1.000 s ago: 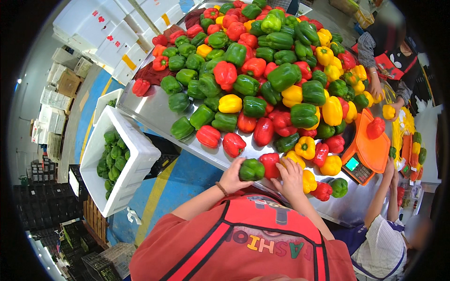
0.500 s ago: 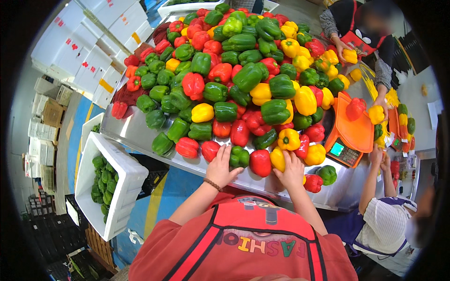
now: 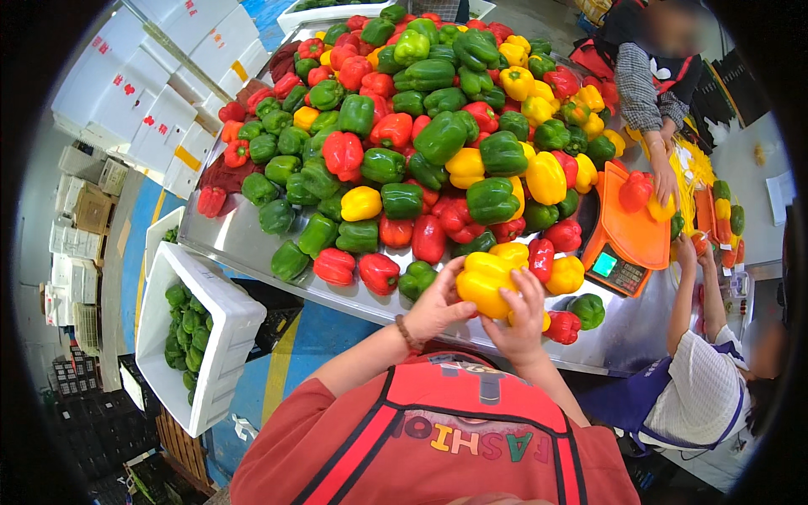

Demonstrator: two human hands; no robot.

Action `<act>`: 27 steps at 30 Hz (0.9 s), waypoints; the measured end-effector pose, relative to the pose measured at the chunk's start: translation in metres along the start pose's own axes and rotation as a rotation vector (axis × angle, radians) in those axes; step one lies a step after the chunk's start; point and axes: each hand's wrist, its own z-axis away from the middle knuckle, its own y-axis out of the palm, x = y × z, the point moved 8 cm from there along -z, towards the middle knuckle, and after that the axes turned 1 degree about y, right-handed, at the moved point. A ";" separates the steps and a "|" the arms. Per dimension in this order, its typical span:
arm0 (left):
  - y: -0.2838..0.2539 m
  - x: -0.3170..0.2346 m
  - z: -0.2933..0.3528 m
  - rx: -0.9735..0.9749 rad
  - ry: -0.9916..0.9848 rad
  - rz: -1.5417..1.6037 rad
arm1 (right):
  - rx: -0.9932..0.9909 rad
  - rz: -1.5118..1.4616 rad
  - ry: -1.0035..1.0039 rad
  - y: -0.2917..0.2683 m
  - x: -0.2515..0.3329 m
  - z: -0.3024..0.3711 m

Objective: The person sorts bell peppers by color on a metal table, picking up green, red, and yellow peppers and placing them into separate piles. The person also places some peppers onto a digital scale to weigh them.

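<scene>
A large yellow bell pepper [image 3: 484, 284] is between my two hands, raised in front of my apron at the table's near edge. My left hand [image 3: 436, 310] grips its left side, fingers curled round it. On the other side, the fingers of my right hand [image 3: 522, 318] press against its lower right. Just left of my left hand lies a green pepper [image 3: 417, 279], next to a red pepper [image 3: 379, 274]. Another yellow pepper [image 3: 511, 252] shows behind the held one. To the right of my right hand sit a red pepper [image 3: 562, 326] and a green pepper [image 3: 587, 310].
A big heap of mixed peppers [image 3: 442, 137] covers the metal table [image 3: 227, 240]. An orange scale [image 3: 644, 240] stands at right, where a co-worker's hands [image 3: 663, 181] hold a yellow pepper. Another person [image 3: 694, 396] works nearby. At left is a white foam box [image 3: 223, 316] of green peppers.
My hands have come together and lifted the yellow pepper. The red pepper that lay between them is now out of sight. The far co-worker's hands have come together by the scale.
</scene>
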 end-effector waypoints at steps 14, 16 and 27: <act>-0.008 -0.035 0.006 0.080 0.255 -0.210 | 0.245 -0.746 0.428 0.032 -0.020 0.002; -0.013 -0.026 0.003 -0.005 0.209 -0.124 | 0.225 -0.715 0.478 0.033 -0.021 0.004; -0.013 -0.023 -0.004 -0.008 0.169 -0.113 | 0.375 -0.389 0.346 0.028 -0.007 0.000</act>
